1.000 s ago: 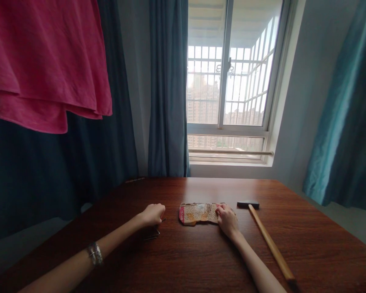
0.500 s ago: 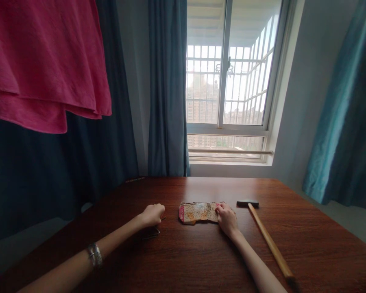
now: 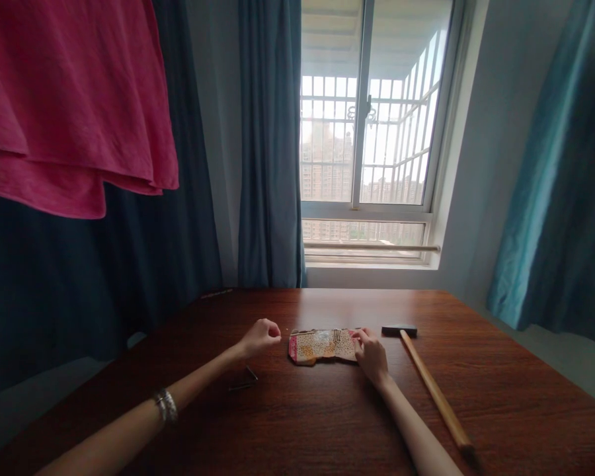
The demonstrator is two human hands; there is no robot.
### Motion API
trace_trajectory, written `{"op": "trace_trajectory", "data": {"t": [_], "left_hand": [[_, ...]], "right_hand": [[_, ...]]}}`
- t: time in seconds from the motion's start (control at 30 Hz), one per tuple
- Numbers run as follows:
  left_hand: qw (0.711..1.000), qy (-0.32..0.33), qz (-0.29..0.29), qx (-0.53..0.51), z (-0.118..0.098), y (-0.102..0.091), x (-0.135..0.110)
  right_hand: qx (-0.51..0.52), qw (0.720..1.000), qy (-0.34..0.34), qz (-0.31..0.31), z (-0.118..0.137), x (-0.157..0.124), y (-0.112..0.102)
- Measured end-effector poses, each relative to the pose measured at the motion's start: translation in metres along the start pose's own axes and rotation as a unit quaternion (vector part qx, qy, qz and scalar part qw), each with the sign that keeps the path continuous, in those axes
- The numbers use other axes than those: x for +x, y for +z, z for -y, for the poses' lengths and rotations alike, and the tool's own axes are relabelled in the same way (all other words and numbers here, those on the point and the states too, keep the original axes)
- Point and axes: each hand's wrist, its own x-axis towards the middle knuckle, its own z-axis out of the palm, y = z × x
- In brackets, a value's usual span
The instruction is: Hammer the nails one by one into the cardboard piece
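Observation:
My left hand (image 3: 262, 338) is closed in a pinch just left of the cardboard, raised a little over the table. It holds what looks like a thin nail, mostly hidden, with a tiny bright speck beyond the fingertips. A flat, torn-edged piece of patterned cardboard (image 3: 317, 346), pink at its left end, lies on the table. Gripping its right end is my right hand (image 3: 371, 357). Two nails (image 3: 251, 373) lie below my left hand. To the right rests a hammer (image 3: 436, 393) with a black head and wooden handle.
The brown wooden table (image 3: 337, 423) reaches to the wall below a barred window (image 3: 357, 211). Blue curtains (image 3: 270, 145) hang on both sides. A pink towel (image 3: 74, 106) hangs at upper left. A thin object (image 3: 216, 293) lies at the far left table edge.
My left hand has lifted away from the nails and moved right toward the cardboard, uncovering the two nails on the table. My right hand stays on the cardboard, its fingers slightly shifted.

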Motion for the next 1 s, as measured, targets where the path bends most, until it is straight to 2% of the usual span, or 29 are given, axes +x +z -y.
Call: {"op": "trace_trajectory", "data": {"t": [0.1, 0.2, 0.27, 0.37, 0.53, 0.77, 1.0], "left_hand": [[0.991, 0.021, -0.034, -0.128, -0.017, 0.016, 0.006], [0.977, 0.009, -0.046, -0.207, -0.036, 0.035, 0.008], [0.970, -0.001, -0.047, -0.238, -0.047, 0.047, 0.008], [0.962, 0.018, -0.056, -0.268, -0.064, 0.060, 0.006], [0.959, 0.063, -0.075, -0.267, -0.085, 0.074, -0.003], [0.962, 0.098, -0.075, -0.243, -0.088, 0.083, -0.008], [0.968, 0.094, -0.077, -0.220, -0.076, 0.094, -0.004]], "right_hand": [[0.067, 0.997, -0.009, -0.023, 0.006, -0.002, -0.005], [0.149, 0.988, -0.023, -0.024, 0.021, -0.004, -0.003], [0.210, 0.977, -0.025, -0.018, 0.032, -0.005, 0.001], [0.303, 0.953, -0.020, 0.010, 0.046, -0.008, 0.009], [0.414, 0.909, 0.022, 0.046, 0.051, -0.013, 0.021], [0.465, 0.882, 0.048, 0.056, 0.048, -0.014, 0.030], [0.460, 0.884, 0.036, 0.068, 0.048, -0.015, 0.030]]}}
